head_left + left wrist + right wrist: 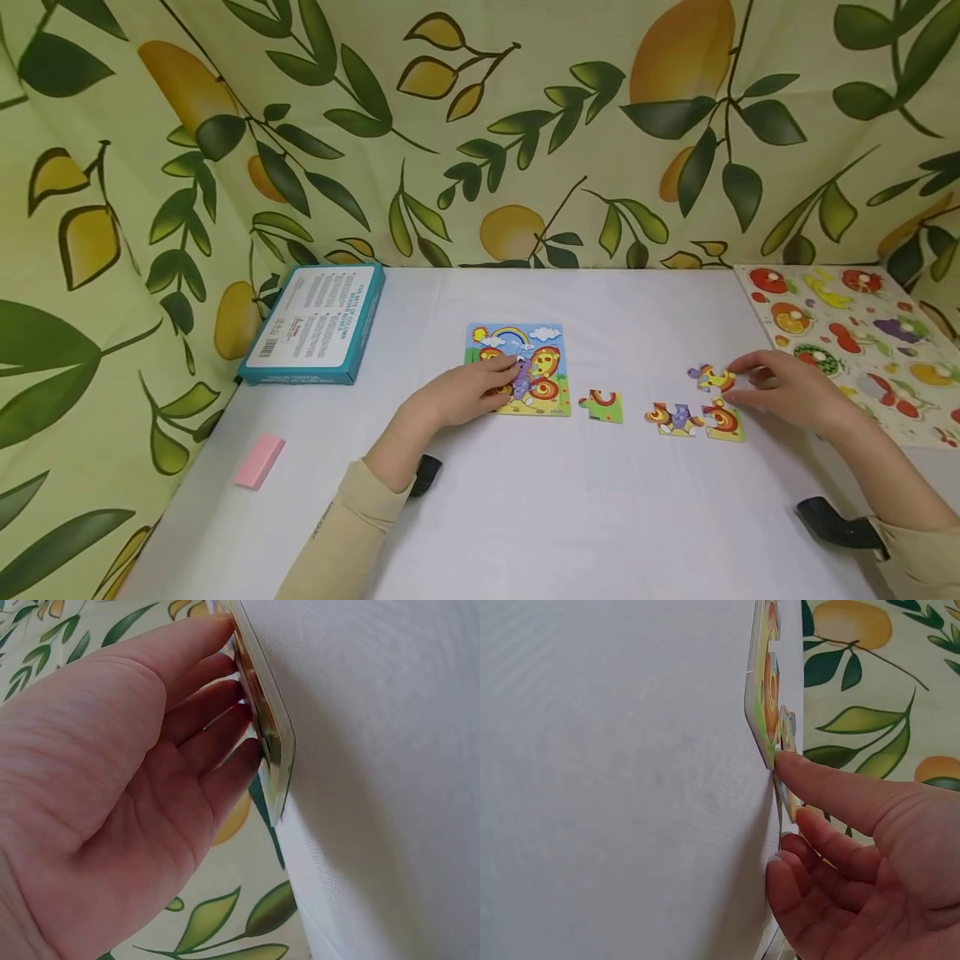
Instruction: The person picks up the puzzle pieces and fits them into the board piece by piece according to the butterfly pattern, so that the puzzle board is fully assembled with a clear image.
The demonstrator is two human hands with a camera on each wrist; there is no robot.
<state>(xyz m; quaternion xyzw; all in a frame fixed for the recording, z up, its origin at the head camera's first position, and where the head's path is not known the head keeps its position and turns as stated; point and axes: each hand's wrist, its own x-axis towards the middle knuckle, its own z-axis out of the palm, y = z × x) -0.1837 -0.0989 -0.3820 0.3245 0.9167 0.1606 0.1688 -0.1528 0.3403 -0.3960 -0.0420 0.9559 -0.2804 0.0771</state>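
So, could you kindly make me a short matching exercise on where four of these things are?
1. puzzle board
2. teal box
3. fruit sheet
4. green puzzle piece

A. at the table's far right
B. between the left hand and the right hand
C. touched by the left hand
D. at the table's far left

Pairs: 1-C, 2-D, 3-A, 4-B

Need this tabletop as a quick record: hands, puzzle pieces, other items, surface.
left hand: fingertips on butterfly board
right hand: fingertips at yellow piece and red-swirl piece; firm grip unclear
other loose pieces: green piece, purple piece
left side: teal box, pink block
right side: fruit sheet
surface: white tabletop
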